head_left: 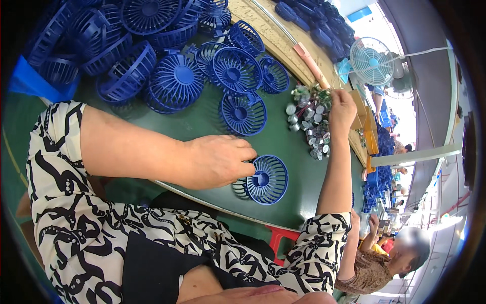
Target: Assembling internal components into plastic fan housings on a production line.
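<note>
A round blue plastic fan cage (274, 188) lies on the green tabletop before me, its open side up and a round hub in its middle. My left hand (220, 161) is at its left edge, fingers curled and closed on the rim. Up and to the right lies a heap of small silver motors (310, 124) with wires and little green circuit boards (316, 95). Over the right edge of that heap is my right hand (342, 109), its fingers pinched together. What sits between those fingertips is too small to make out.
Several more blue fan cages (177, 83) are piled at the far left, some spreading toward the middle. Beyond a wooden ledge (281, 40) lie dark blue parts (319, 25). A pale blue fan (372, 61) stands past it. Another person (377, 263) sits at the right.
</note>
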Demonstrator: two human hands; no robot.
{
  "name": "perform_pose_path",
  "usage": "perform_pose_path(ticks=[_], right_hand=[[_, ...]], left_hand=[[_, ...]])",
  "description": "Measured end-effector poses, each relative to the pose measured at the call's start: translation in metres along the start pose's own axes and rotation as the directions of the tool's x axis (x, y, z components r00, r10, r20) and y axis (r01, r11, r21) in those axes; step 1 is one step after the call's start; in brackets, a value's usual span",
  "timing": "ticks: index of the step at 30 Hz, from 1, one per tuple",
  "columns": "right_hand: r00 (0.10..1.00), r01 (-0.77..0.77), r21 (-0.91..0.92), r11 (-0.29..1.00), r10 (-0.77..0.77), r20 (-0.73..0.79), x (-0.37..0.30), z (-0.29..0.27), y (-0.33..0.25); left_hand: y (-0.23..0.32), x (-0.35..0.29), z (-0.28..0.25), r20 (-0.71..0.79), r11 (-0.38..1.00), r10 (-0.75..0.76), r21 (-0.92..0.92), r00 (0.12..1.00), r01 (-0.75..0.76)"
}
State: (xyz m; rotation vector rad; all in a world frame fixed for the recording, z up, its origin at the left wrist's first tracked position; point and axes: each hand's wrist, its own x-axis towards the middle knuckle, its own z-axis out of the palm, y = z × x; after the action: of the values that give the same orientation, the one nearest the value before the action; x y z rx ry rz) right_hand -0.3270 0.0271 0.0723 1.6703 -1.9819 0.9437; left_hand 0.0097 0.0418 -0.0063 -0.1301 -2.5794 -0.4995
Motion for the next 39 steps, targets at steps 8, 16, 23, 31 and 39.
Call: perform_pose_path(ticks=[8, 16, 23, 31, 39], right_hand=[[0.964, -0.108, 0.258, 0.960, 0.165, -0.209, 0.001, -0.035, 0.026], [0.943, 0.300, -0.237, 0.924, -0.251, 0.217, -0.047, -0.028, -0.009], [0.980, 0.060, 0.224, 0.973, -0.015, -0.198, -0.010, -0.065, -0.007], [0.979, 0.176, -0.112, 0.978, -0.162, 0.121, -0.083, -0.049, -0.009], [0.944, -0.093, 0.291, 0.952, 0.177, -0.279, -0.110, -0.117, -0.036]], left_hand=[[-0.006, 0.003, 0.008, -0.047, 1.000, -0.007, -0.020, 0.999, 0.006], [-0.004, 0.009, 0.007, -0.033, 1.000, 0.006, -0.010, 0.999, -0.006], [-0.007, 0.004, 0.004, 0.072, 0.996, -0.056, -0.060, 0.996, 0.061], [-0.011, 0.012, 0.013, -0.024, 0.999, 0.015, -0.037, 1.000, -0.016], [0.000, 0.000, -0.001, -0.004, 0.999, 0.002, -0.044, 1.000, -0.002]])
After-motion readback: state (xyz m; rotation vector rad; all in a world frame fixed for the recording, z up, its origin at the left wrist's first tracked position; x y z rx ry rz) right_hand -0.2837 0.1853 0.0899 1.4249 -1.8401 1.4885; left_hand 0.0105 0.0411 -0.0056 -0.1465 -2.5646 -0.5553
